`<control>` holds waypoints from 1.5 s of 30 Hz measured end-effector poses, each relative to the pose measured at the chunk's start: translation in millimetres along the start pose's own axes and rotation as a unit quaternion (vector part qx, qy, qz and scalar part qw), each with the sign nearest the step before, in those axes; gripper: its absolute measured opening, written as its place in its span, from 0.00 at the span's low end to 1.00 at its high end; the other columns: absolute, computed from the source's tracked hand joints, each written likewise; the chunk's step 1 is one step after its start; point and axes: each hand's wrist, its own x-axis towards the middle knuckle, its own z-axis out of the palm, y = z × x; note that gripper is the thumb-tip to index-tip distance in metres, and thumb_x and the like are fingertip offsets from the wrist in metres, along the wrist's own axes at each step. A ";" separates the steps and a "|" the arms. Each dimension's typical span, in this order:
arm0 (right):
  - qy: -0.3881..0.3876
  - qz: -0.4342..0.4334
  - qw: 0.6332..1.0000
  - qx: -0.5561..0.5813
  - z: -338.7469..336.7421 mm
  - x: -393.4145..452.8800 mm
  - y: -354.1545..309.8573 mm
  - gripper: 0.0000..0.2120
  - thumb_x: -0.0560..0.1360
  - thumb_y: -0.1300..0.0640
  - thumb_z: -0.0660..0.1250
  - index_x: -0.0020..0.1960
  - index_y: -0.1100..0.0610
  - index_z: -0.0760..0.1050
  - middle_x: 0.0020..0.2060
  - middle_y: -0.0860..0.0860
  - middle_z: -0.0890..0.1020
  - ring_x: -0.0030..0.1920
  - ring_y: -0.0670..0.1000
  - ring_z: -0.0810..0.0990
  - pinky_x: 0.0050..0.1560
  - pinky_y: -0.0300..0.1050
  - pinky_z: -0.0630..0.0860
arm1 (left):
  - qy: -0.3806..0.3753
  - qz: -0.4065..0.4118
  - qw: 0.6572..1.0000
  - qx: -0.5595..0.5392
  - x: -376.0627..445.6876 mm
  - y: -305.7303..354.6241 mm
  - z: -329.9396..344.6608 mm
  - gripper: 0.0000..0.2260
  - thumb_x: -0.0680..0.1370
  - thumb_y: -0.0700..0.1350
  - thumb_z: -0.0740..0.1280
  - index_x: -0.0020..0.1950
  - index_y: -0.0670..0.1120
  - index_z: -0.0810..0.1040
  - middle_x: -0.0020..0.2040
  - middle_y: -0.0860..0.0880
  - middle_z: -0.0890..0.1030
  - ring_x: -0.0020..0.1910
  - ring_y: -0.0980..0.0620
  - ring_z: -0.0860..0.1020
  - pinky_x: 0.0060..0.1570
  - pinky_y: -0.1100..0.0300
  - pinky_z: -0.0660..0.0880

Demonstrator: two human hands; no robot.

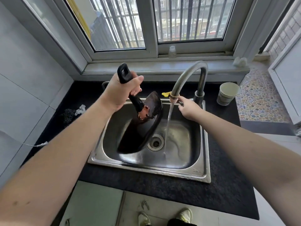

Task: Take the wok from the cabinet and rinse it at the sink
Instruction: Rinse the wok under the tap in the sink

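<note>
One dark wok [143, 126], tilted in sink [203, 170]

Wok [140, 126] in sink [203, 175], left of tap [187, 74].

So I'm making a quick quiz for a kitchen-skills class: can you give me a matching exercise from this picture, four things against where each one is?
Things:
1. wok
2. paper cup
3. clear bottle
4. left hand

Places:
A. on the window sill
B. tilted inside the sink, beside the running water
C. gripping the black wok handle
D. on the dark counter, right of the faucet

Pairs: 1-B, 2-D, 3-A, 4-C
</note>
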 end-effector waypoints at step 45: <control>0.067 0.168 0.983 0.019 15.3 -7.6 -15.4 0.19 0.82 0.57 0.50 0.71 0.53 0.68 0.62 0.58 0.77 0.57 0.58 0.77 0.52 0.44 0.72 | 0.055 -0.096 0.973 -0.201 14.2 -67.6 8.0 0.11 0.72 0.46 0.74 0.45 0.42 0.75 0.33 0.47 0.80 0.33 0.52 0.79 0.35 0.59 0.76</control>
